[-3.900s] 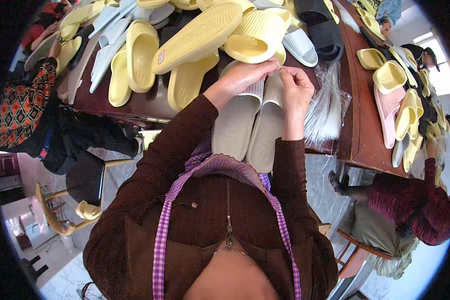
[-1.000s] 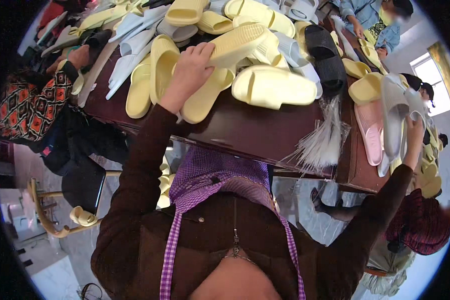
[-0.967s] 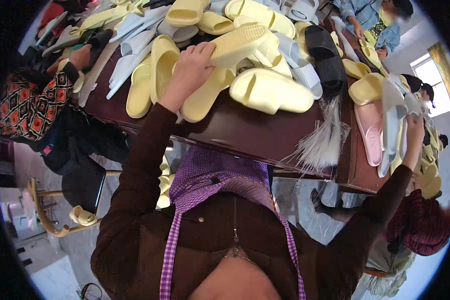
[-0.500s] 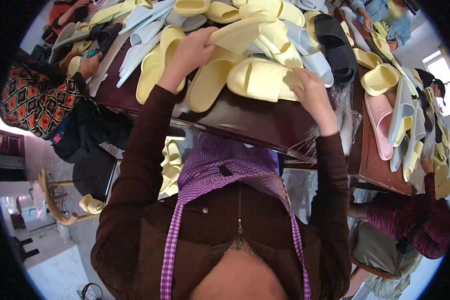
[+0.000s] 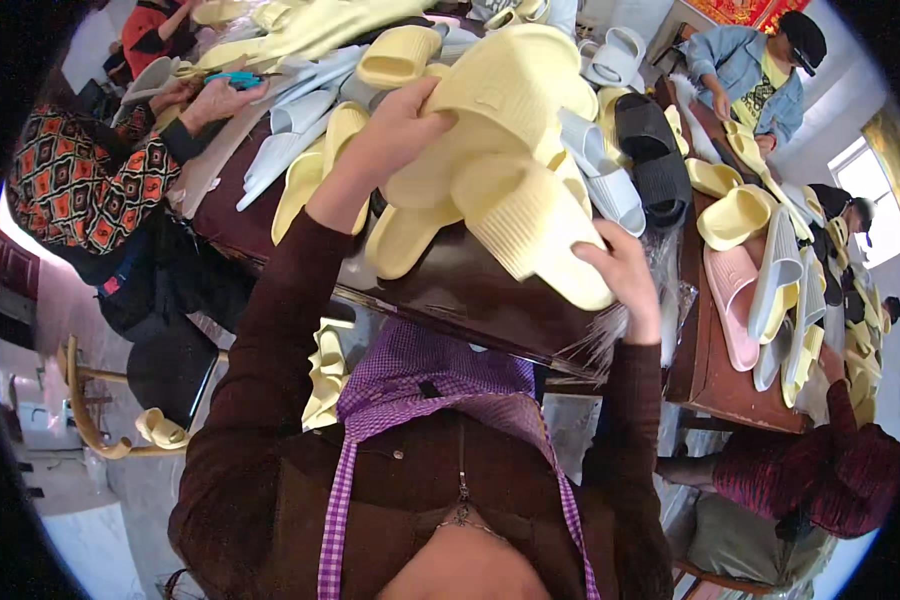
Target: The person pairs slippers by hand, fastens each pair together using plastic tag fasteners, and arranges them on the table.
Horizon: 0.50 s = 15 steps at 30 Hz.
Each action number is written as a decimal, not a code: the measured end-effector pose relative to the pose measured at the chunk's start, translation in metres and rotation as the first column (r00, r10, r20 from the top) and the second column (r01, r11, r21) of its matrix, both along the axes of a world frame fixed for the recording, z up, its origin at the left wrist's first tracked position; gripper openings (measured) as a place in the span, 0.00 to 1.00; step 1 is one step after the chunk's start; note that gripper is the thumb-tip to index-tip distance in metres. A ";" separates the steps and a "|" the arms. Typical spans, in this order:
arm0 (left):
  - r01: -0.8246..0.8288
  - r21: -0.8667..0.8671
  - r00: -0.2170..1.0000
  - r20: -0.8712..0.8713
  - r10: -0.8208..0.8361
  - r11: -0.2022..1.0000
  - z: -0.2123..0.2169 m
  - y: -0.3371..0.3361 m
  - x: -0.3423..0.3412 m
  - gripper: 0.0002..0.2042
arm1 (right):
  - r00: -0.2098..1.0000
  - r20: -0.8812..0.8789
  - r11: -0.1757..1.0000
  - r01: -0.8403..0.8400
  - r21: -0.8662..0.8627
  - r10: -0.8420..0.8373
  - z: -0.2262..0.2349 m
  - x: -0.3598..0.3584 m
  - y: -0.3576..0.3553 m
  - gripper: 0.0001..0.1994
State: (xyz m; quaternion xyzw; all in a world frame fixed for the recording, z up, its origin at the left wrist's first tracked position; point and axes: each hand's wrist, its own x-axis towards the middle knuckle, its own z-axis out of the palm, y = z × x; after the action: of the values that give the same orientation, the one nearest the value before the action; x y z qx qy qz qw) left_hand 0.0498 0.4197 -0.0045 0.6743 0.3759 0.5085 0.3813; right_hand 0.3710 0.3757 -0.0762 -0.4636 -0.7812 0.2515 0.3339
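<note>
1. Head view showed the left hand [image 5: 395,125] closed on the edge of a yellow slipper [image 5: 500,85], lifted above the worktop [image 5: 470,290].
2. The right hand [image 5: 625,275] gripped a second yellow slipper [image 5: 535,225], ribbed sole up, just below the first and touching it.
3. More slippers lay heaped on the worktop: yellow, pale grey [image 5: 610,190] and black [image 5: 650,140].
4. A pink slipper [image 5: 730,305] lay to the right.
5. Other people worked at the far side.

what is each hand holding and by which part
The left hand grips one yellow slipper by its edge; the right hand holds a second yellow slipper, sole up, by its end.
</note>
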 end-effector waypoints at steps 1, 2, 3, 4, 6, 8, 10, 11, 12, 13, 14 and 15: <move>0.115 -0.098 0.984 0.151 -0.099 0.989 0.002 -0.006 0.005 0.18 | 0.991 -0.130 0.989 -0.021 -0.146 0.002 0.006 0.011 -0.012 0.17; 0.114 -0.103 0.983 0.154 -0.097 0.988 -0.002 -0.011 0.009 0.18 | 0.967 -0.256 0.955 -0.059 -0.290 -0.018 0.007 0.018 -0.022 0.16; 0.185 -0.165 0.966 0.214 -0.148 0.969 -0.008 -0.015 0.014 0.18 | 0.967 -0.253 0.953 -0.060 -0.298 -0.019 0.006 0.021 -0.032 0.16; 0.255 -0.223 0.942 0.276 -0.190 0.941 -0.016 -0.018 0.019 0.19 | 0.947 -0.319 0.953 -0.071 -0.296 -0.028 0.003 0.024 -0.041 0.15; 0.329 -0.291 0.912 0.345 -0.222 0.898 -0.032 -0.025 0.029 0.19 | 0.895 -0.443 0.950 -0.087 -0.299 -0.057 -0.003 0.027 -0.055 0.14; 0.459 -0.377 0.815 0.540 -0.212 0.804 -0.051 -0.033 0.040 0.21 | 0.815 -0.558 0.936 -0.058 -0.347 -0.156 -0.014 0.013 -0.068 0.14; 0.531 -0.422 0.752 0.634 -0.179 0.735 -0.069 -0.044 0.053 0.22 | 0.590 -0.735 0.908 -0.007 -0.419 -0.335 -0.032 -0.002 -0.083 0.15; 0.535 -0.417 0.724 0.674 -0.145 0.734 -0.076 -0.050 0.062 0.23 | 0.485 -0.773 0.855 -0.094 -0.510 -0.408 -0.065 -0.001 -0.082 0.16; 0.537 -0.410 0.695 0.711 -0.110 0.737 -0.082 -0.055 0.071 0.24 | 0.376 -0.791 0.795 -0.192 -0.575 -0.482 -0.080 -0.009 -0.077 0.18; 0.538 -0.404 0.662 0.745 -0.075 0.740 -0.089 -0.060 0.077 0.25 | 0.202 -0.918 0.780 -0.484 -0.396 -0.341 -0.091 -0.015 -0.080 0.20; 0.551 -0.415 0.659 0.749 -0.073 0.724 -0.094 -0.065 0.082 0.25 | -0.026 -0.974 0.702 -0.698 -0.143 -0.224 -0.084 -0.037 -0.085 0.22; 0.574 -0.384 0.632 0.769 -0.094 0.723 -0.100 -0.070 0.087 0.26 | -0.027 -0.970 0.712 -0.685 -0.158 -0.241 -0.087 -0.049 -0.087 0.22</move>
State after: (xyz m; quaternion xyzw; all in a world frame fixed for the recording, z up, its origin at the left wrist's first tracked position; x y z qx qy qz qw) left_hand 0.1371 0.3492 -0.1043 0.3311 0.2004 0.4936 0.7788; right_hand 0.3218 0.2887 -0.1635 -0.0796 -0.2473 0.7966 0.5458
